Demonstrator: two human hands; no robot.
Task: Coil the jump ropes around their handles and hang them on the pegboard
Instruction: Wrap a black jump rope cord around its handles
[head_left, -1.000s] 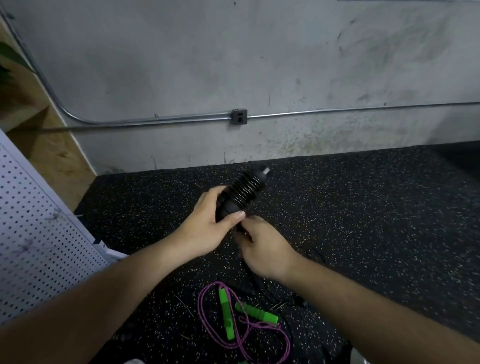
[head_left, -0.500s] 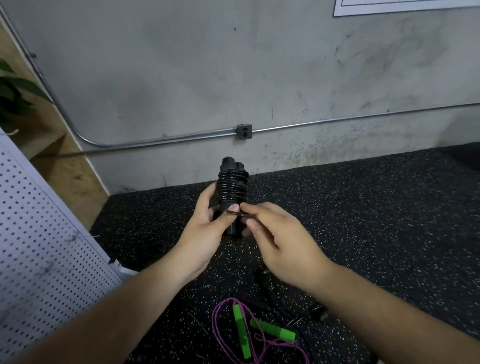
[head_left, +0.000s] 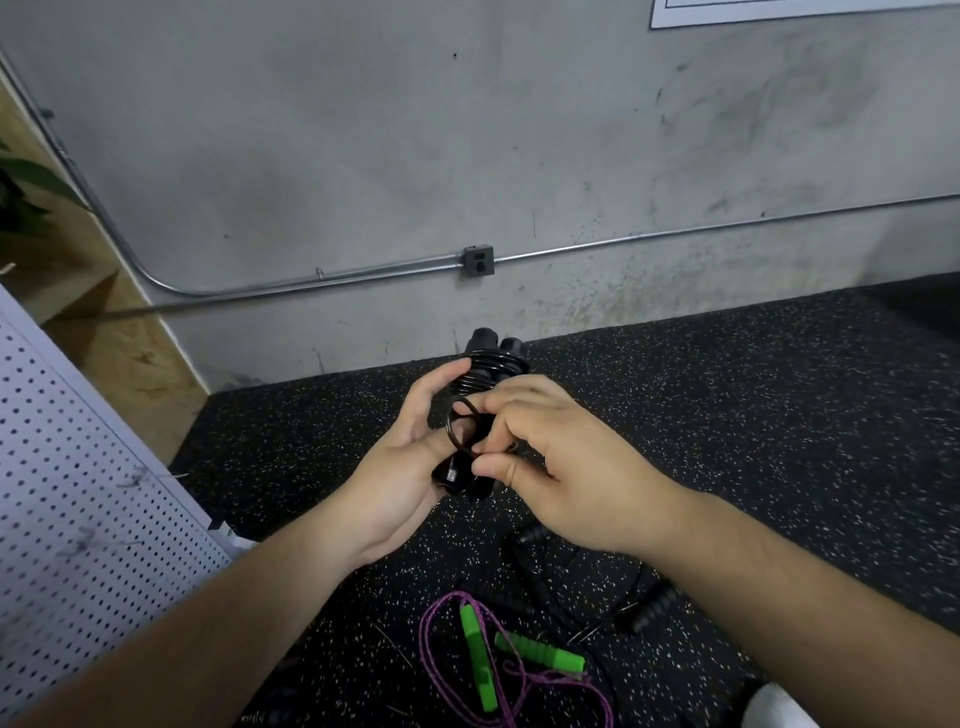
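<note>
Where the floor (head_left: 727, 415) is nearest to the person, a purple rope (head_left: 423, 644) lies loose in open curves, not coiled, and its two green handles (head_left: 540, 652) lie across it, close to each other. Just to the right of it a second rope (head_left: 652, 608), a black one, also lies loose on the floor, with its ribbed grips apart.

Above these, the two hands meet in the air. The left hand (head_left: 400, 467) grips a pair of black handles (head_left: 493, 348) that stand side by side and almost upright, with the fingers curled behind them and the thumb in front. A black coil (head_left: 478, 382) is wound tightly around the upper part of the pair. The right hand (head_left: 561, 467) pinches a small loop (head_left: 454, 431) of the same rope between thumb and forefinger, just in front of the handles and below the coil. Its other fingers are curled. The two hands touch at the fingertips.

At the left a white pegboard (head_left: 78, 493) stands tilted, and nothing hangs on the part that is visible. Beyond the hands, the dark speckled floor goes on to a grey wall (head_left: 363, 130). A metal conduit (head_left: 675, 234) runs along the wall through an outlet (head_left: 478, 260). A plant (head_left: 26, 192) shows at the far left edge.
</note>
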